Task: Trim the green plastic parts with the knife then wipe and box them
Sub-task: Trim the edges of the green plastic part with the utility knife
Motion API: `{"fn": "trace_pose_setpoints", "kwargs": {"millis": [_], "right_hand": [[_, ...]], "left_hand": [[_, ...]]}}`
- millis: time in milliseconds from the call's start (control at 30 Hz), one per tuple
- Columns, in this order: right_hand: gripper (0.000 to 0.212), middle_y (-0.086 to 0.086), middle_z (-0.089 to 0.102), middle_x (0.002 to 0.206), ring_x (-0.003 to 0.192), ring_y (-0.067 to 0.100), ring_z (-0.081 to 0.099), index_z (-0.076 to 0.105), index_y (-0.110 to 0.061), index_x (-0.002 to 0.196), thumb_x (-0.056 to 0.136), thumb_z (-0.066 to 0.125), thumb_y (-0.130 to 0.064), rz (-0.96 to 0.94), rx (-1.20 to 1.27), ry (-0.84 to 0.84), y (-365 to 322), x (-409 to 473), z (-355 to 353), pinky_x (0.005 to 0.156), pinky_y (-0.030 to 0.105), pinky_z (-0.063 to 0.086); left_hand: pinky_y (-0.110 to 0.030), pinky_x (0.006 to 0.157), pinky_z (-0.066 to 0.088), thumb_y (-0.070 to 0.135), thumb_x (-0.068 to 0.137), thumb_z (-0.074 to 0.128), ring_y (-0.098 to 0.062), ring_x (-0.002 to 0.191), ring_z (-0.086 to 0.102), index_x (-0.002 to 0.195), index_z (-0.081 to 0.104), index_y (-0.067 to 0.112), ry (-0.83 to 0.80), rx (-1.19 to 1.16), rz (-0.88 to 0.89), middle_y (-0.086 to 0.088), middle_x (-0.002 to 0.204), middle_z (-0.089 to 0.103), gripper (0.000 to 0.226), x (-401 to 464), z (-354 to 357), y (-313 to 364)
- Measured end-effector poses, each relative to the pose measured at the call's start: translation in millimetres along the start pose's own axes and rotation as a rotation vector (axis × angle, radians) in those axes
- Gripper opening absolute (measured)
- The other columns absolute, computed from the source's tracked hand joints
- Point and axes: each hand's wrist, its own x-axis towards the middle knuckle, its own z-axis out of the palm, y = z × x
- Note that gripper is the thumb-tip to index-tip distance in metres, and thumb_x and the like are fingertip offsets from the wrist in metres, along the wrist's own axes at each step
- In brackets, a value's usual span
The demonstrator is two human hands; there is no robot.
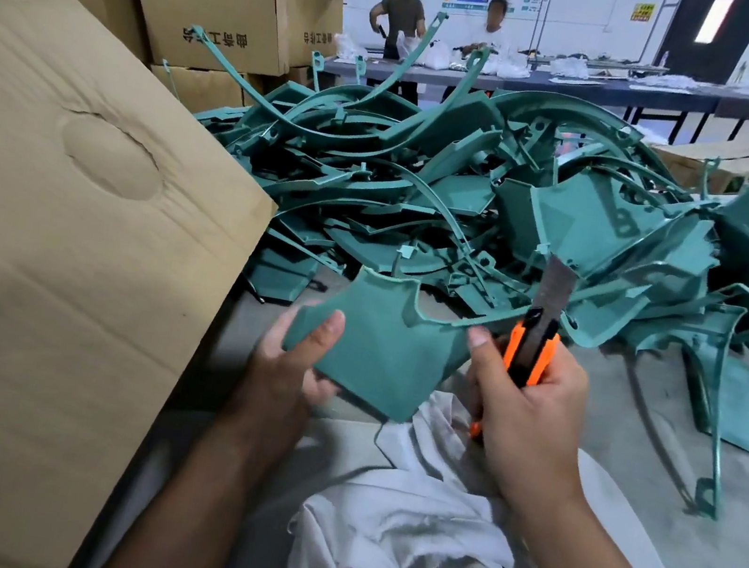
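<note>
Head view showed a green plastic part [376, 348], a flat panel with a curved notched top edge, held up over the worktop [672, 507] just in front of the person. The left hand [295, 360] pinched its lower left corner, thumb on the face and fingers behind. The right hand [527, 398] was curled round an orange knife [532, 345], blade extended and pointing up and away, with the thumb touching the part's upper right edge. The blade stood just beside that edge; whether it touched the plastic could not be told. To trim well, the blade would probably best run along the rim in shallow strokes away from the left hand's fingers, the panel braced firmly. A white cloth [411, 528] lay bunched in the lap below, ready for wiping. Behind, a heap of green parts [477, 192] covered the worktop, and a large cardboard box [60, 256] stood close on the left.
</note>
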Motion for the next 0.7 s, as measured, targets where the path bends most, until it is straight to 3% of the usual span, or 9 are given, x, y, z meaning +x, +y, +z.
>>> {"fn": "trace_pose_setpoints", "kwargs": {"millis": [100, 233, 300, 333, 433, 500, 567, 700], "right_hand": [[0.036, 0.007, 0.051, 0.051, 0.037, 0.018, 0.045, 0.05, -0.012, 0.074, 0.097, 0.073, -0.025, 0.103, 0.154, 0.049, 1.1, 3.8, -0.4, 0.036, 0.026, 0.04], [0.036, 0.006, 0.053, 0.056, 0.04, 0.022, 0.045, 0.048, -0.015, 0.076, 0.095, 0.074, -0.031, 0.152, 0.183, -0.02, 3.4, 6.7, 0.9, 0.04, 0.034, 0.044], [0.036, 0.006, 0.054, 0.061, 0.045, 0.024, 0.048, 0.049, -0.018, 0.083, 0.091, 0.076, -0.042, 0.14, 0.105, -0.089, 4.4, 6.3, 1.8, 0.046, 0.041, 0.048], [0.032, 0.003, 0.056, 0.064, 0.05, 0.022, 0.052, 0.051, -0.029, 0.084, 0.089, 0.074, -0.05, 0.109, 0.026, -0.12, 4.3, 5.0, 2.1, 0.051, 0.042, 0.05], [0.027, 0.007, 0.053, 0.068, 0.056, 0.017, 0.051, 0.047, -0.04, 0.086, 0.098, 0.054, -0.064, 0.01, -0.125, -0.183, 5.8, -0.2, 4.8, 0.054, 0.045, 0.048], [0.03, 0.009, 0.053, 0.07, 0.052, 0.011, 0.047, 0.044, -0.038, 0.085, 0.104, 0.043, -0.062, -0.055, -0.232, -0.213, 6.4, -2.7, 6.5, 0.05, 0.032, 0.044], [0.027, -0.002, 0.056, 0.067, 0.049, 0.006, 0.048, 0.043, -0.036, 0.086, 0.108, 0.041, -0.053, -0.118, -0.343, -0.264, 7.3, -4.1, 7.9, 0.047, 0.018, 0.037], [0.023, -0.003, 0.056, 0.057, 0.05, 0.011, 0.055, 0.048, -0.028, 0.092, 0.109, 0.043, -0.043, -0.105, -0.508, -0.289, 11.4, -1.8, 9.2, 0.046, 0.024, 0.038]], "left_hand": [[-0.034, 0.081, 0.062, 0.021, 0.078, 0.08, -0.025, 0.112, 0.072, 0.139, 0.057, 0.01, -0.109, -0.314, -0.168, -0.014, 0.133, 0.068, 0.066, -5.0, 7.1, -7.5], [-0.045, 0.091, 0.059, 0.013, 0.084, 0.072, -0.034, 0.121, 0.066, 0.137, 0.057, 0.011, -0.234, -0.1, -0.078, -0.015, 0.134, 0.067, 0.056, -14.3, 19.2, -16.6], [-0.043, 0.09, 0.059, 0.013, 0.087, 0.075, -0.036, 0.118, 0.068, 0.133, 0.061, 0.007, -0.165, -0.065, -0.023, -0.018, 0.129, 0.069, 0.049, -16.2, 21.0, -18.7], [-0.039, 0.084, 0.061, 0.015, 0.085, 0.077, -0.035, 0.114, 0.07, 0.129, 0.064, 0.007, -0.107, -0.071, 0.016, -0.017, 0.125, 0.071, 0.047, -15.5, 20.1, -18.4], [-0.029, 0.072, 0.06, 0.015, 0.076, 0.083, -0.024, 0.101, 0.075, 0.115, 0.071, 0.014, 0.082, -0.092, 0.139, -0.007, 0.114, 0.077, 0.041, -9.3, 14.6, -11.9], [-0.027, 0.07, 0.06, 0.012, 0.074, 0.08, -0.018, 0.098, 0.076, 0.114, 0.069, 0.017, 0.135, -0.091, 0.218, -0.001, 0.11, 0.078, 0.042, -3.8, 10.5, -8.6], [-0.026, 0.072, 0.059, 0.01, 0.075, 0.078, -0.016, 0.101, 0.075, 0.119, 0.067, 0.017, 0.134, -0.068, 0.269, 0.001, 0.112, 0.078, 0.046, -1.2, 7.2, -6.1], [-0.03, 0.078, 0.06, 0.013, 0.075, 0.073, -0.019, 0.105, 0.073, 0.123, 0.067, 0.014, 0.109, -0.065, 0.298, -0.002, 0.117, 0.076, 0.048, 1.9, 2.3, -4.5]]}}
